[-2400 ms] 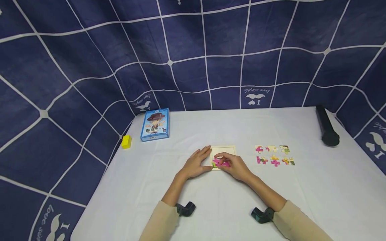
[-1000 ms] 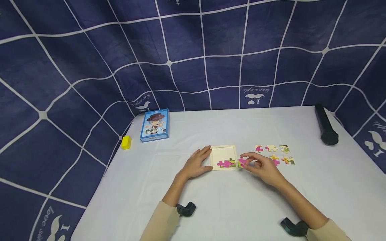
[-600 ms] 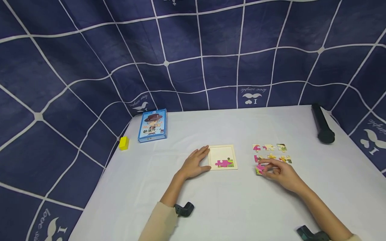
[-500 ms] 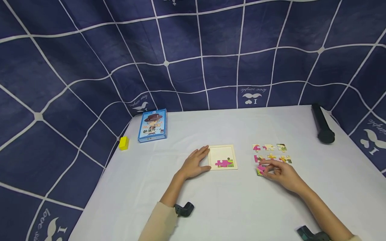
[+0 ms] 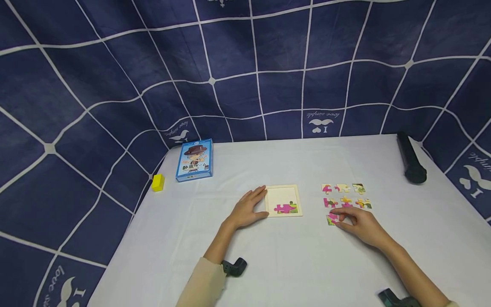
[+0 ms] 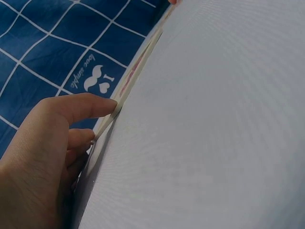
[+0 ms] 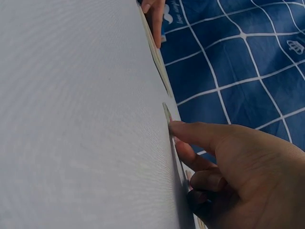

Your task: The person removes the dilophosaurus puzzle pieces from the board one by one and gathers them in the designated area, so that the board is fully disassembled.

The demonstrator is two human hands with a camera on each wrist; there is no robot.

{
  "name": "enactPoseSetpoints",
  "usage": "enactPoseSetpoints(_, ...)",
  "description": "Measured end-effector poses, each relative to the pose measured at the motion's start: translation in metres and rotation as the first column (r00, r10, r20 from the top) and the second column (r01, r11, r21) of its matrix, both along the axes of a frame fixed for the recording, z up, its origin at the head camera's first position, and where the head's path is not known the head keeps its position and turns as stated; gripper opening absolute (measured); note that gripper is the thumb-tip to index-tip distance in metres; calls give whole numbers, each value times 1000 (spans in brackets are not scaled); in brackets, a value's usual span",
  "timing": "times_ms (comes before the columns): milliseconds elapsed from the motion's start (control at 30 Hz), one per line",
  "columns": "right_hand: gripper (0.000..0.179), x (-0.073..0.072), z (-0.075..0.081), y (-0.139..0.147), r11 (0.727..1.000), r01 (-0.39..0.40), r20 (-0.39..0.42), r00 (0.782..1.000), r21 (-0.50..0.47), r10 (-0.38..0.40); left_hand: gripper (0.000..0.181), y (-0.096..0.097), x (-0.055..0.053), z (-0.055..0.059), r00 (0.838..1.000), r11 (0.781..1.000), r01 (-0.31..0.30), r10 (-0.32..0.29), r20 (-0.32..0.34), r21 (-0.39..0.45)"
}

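Note:
A square wooden puzzle frame (image 5: 284, 214) lies on the white table, with pink and green jigsaw pieces (image 5: 285, 208) joined in its lower right. My left hand (image 5: 245, 211) rests at the frame's left side, thumb and fingertips against its edge. To the right, my right hand (image 5: 358, 224) pinches a pink and green puzzle piece (image 5: 330, 220) low at the table, its right part hidden by the fingers. In the right wrist view the thumb meets the edge of this puzzle piece (image 7: 167, 112). Just beyond lie two rows of loose puzzle pieces (image 5: 342, 188).
A blue game box (image 5: 194, 160) and a yellow block (image 5: 157, 182) sit at the left of the table. At the far right lies a black cylindrical object (image 5: 412, 160). A dark blue curtain (image 5: 238, 98) with white lines hangs behind the table.
My right hand lifted a pink and green piece out of the frame, carried it right and lowered it before the loose pieces. My left hand stayed at the frame.

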State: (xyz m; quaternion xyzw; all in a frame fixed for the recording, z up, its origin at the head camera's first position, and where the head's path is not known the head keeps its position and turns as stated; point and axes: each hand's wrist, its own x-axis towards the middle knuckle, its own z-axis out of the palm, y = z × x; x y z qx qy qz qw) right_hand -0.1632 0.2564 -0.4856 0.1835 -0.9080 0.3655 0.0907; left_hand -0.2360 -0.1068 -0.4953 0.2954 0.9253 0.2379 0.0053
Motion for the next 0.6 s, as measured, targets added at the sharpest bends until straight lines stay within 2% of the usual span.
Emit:
enactPoseSetpoints(200,32,1,1,0,1000,7,4,1000,16,-7,76,1,0,1,1000,1000,2,-2,4,-5)
enactPoseSetpoints(400,34,-2,2,-9,999,3,-47,999,-38,-4,76,1,1,2,1000,1000,-1,1,-3,-12)
enactPoseSetpoints(600,31,-9,4,-30,996,-58,-63,997,-66,54,76,1,1,3,1000,1000,-16,16,6,-24)
